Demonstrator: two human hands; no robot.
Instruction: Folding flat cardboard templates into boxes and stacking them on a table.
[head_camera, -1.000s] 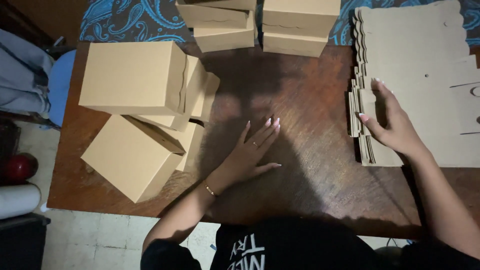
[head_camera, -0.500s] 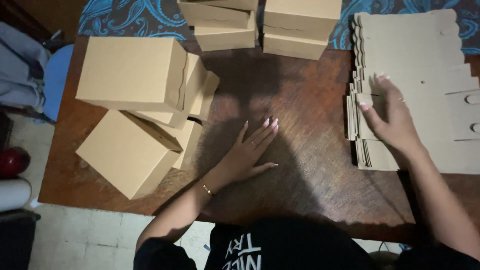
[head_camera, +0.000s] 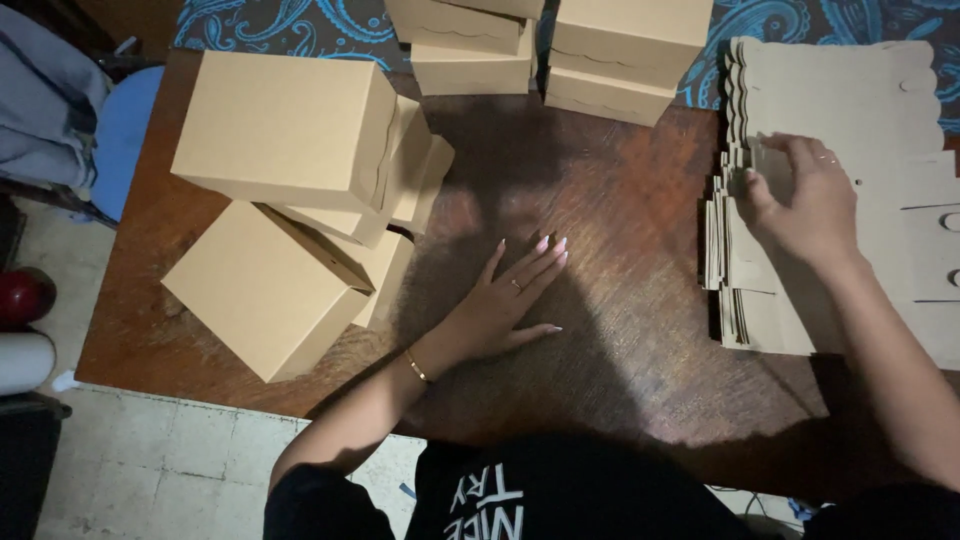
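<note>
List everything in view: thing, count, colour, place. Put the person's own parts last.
folded boxes: four or so, tan, piled at the table's left
stacked boxes: about four, tan, far edge, partly cut off
flat box blanks: one thick stack, tan, right side of the table
table: one, dark brown wood, centre
patterned cloth: one, blue, beyond the table
round object: one, red, on the floor at left
left hand: one, flat on the bare table, fingers spread, ring and bracelet
right hand: one, on the blanks, fingers at the stack's left edge, ring
</note>
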